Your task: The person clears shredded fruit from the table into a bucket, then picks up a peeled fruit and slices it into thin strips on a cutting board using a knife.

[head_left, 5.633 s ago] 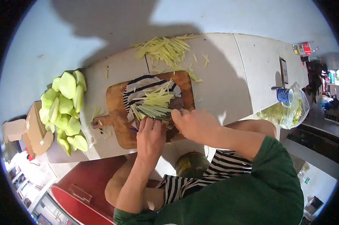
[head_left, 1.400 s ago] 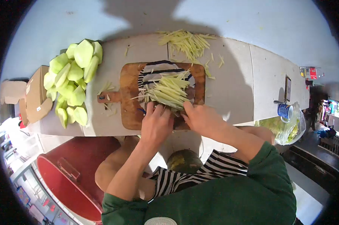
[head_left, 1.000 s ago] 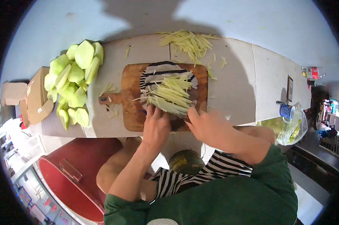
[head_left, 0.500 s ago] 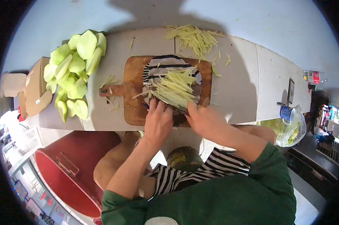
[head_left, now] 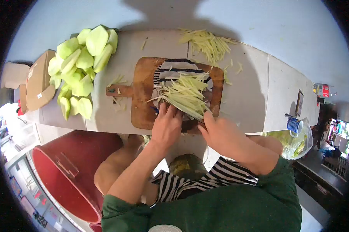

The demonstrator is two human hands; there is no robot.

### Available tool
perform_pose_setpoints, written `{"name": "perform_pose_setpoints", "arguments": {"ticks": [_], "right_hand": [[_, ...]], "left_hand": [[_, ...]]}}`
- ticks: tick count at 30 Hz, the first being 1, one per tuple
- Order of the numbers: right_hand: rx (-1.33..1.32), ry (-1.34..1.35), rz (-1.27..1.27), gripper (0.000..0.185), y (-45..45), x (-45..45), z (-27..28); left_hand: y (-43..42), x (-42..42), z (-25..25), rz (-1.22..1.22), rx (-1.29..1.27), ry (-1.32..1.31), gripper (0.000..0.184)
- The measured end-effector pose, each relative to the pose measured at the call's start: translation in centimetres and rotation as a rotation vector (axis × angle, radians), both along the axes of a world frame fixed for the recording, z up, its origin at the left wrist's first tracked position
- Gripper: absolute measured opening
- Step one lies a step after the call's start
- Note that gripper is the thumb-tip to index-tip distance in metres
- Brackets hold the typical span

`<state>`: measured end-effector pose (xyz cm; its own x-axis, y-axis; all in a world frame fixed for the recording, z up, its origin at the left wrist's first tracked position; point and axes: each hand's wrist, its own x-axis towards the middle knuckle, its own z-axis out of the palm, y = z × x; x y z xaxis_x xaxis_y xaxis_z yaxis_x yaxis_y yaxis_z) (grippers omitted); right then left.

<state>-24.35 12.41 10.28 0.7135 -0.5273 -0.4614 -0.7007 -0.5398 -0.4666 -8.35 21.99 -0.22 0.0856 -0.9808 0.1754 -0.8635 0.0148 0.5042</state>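
Observation:
A heap of pale green shredded strips (head_left: pixel 186 92) lies on a black-and-white striped cloth (head_left: pixel 174 65) over a wooden cutting board (head_left: pixel 141 104). My left hand (head_left: pixel 166 125) is closed at the near left edge of the heap, its bent fingertips partly hidden against the strips. At the near right end, my right hand (head_left: pixel 223 129) is closed, thumb and fingers together beside a thin dark edge under the strips. What it grips is mostly hidden. A small blue bit shows left of my left fingers.
Peeled green pieces (head_left: pixel 81 60) are piled at the left, near a cardboard box (head_left: pixel 41 83). More shreds (head_left: pixel 209 44) lie behind the board. At right are a phone (head_left: pixel 299 102), a blue cup (head_left: pixel 294 125) and a plastic bag (head_left: pixel 300 145). A red bin (head_left: pixel 74 154) stands below left.
The view has shifted slightly, moving the board right in the frame. My right hand sits a little further right and nearer me, and the hands are slightly wider apart. The heap stays on the cloth.

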Motion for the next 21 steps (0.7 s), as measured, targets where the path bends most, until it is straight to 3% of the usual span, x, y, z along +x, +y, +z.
{"name": "perform_pose_setpoints", "arguments": {"ticks": [3,7,9,12,18,21], "right_hand": [[-0.048,-0.056,0.014,0.026,0.2,-0.3,-4.1],[-0.064,-0.035,0.027,0.027,-0.1,0.0,-2.1],[0.062,0.005,-0.031,0.027,0.0,0.0,-0.3],[-0.038,0.000,-0.020,0.027,0.5,-0.1,-4.2],[0.043,-0.095,-0.024,0.027,0.2,-0.3,-1.7],[0.023,-0.072,-0.035,0.026,0.3,-0.2,-3.7]], "left_hand": [[0.0,0.2,0.7,-0.009,0.025,0.043,0.029],[-0.3,0.4,0.1,-0.030,0.002,0.001,0.029],[0.1,0.3,-0.1,-0.042,0.016,-0.015,0.027],[0.0,0.5,0.7,-0.054,0.029,0.025,0.027],[0.1,0.5,0.0,-0.031,-0.010,0.013,0.026],[0.1,0.6,0.4,-0.064,-0.016,-0.001,0.025]]}}
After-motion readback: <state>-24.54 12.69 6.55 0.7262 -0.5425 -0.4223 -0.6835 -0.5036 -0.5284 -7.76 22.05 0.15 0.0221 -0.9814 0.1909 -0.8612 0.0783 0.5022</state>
